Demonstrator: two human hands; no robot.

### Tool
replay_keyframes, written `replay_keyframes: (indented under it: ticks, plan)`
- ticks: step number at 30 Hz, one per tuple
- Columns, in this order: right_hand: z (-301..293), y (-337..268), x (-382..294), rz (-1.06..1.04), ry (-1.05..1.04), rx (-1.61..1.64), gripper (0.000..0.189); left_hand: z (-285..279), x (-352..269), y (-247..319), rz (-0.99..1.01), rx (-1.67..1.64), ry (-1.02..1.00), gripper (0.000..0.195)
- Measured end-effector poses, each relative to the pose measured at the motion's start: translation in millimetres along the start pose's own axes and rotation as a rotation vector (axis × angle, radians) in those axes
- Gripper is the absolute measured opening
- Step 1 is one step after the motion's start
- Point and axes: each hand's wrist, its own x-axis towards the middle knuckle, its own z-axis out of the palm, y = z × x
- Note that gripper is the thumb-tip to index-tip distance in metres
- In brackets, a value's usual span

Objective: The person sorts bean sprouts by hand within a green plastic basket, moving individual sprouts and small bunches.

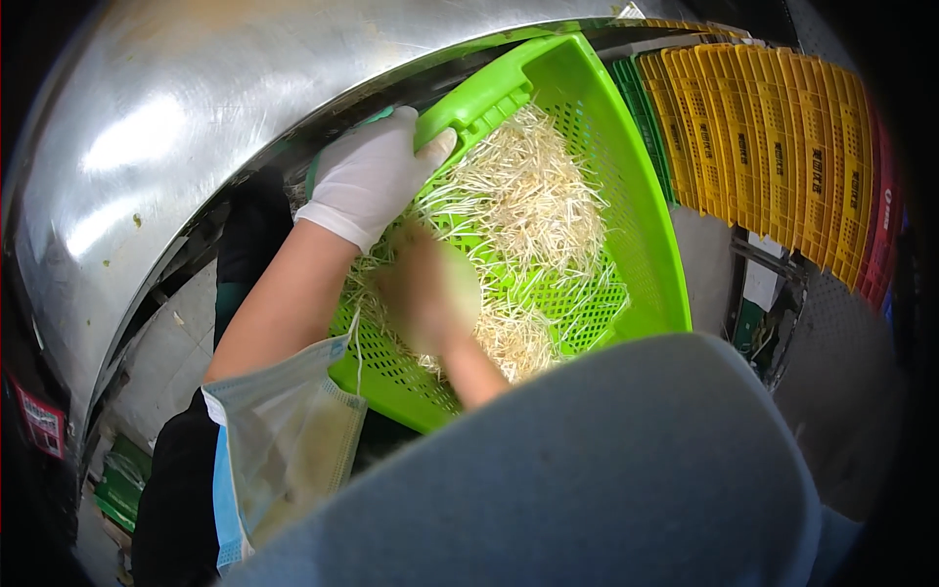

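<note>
A bright green perforated plastic basket (pixel 645 242) lies tilted before me, holding pale bean sprouts (pixel 539 198). The sprouts form a large heap towards the far end and a smaller pile (pixel 517 337) nearer me, with loose strands between. My left hand (pixel 378 172), in a white glove, grips the basket's handle edge, its thumb over the rim. Inside the basket, my right hand (pixel 425 290) is among the sprouts by the left wall. It is blurred, so its fingers and anything in them cannot be made out.
A stainless steel worktop (pixel 257 66) curves along the left and top. Yellow plastic crates (pixel 763 139) bearing writing stand nested at right, between green (pixel 642 117) and red (pixel 884 213) ones. A blue face mask (pixel 293 440) and a large grey fabric shape (pixel 557 469) block the lower view.
</note>
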Motion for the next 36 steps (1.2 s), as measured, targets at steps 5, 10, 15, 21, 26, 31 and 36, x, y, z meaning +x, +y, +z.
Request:
replay_keyframes:
  ticks: [5,10,15,21,26,31,36]
  plan:
    - [-5.3,-21.6,-41.4,-0.416,0.097,-0.053,0.048,-4.9,-4.5,-7.4,-0.052,0.019,0.002,0.054]
    - [-15.7,12.4,-15.5,0.246,-0.139,0.012,0.043,0.7,-3.4,-6.4,0.004,0.014,0.059,0.048]
    - [7.7,0.0,-84.3,-0.267,-0.039,0.127,0.043,6.5,-3.5,-15.7,0.013,0.044,0.102,0.045]
    - [-26.9,50.8,-34.6,0.177,0.134,-0.009,0.051,1.4,-0.6,-9.0,-0.041,-0.012,0.021,0.050]
    - [-6.9,82.6,-54.8,0.150,0.159,-0.388,0.052,0.0,-1.0,-5.9,-0.013,-0.018,0.054,0.050]
    - [-32.0,59.8,-58.3,0.417,-0.243,-0.065,0.040,1.9,-2.1,-11.4,-0.007,0.001,0.037,0.051]
    - [-11.6,78.6,-10.5,0.145,0.433,-0.048,0.028,-0.3,-2.0,-8.9,0.002,-0.009,0.058,0.050]
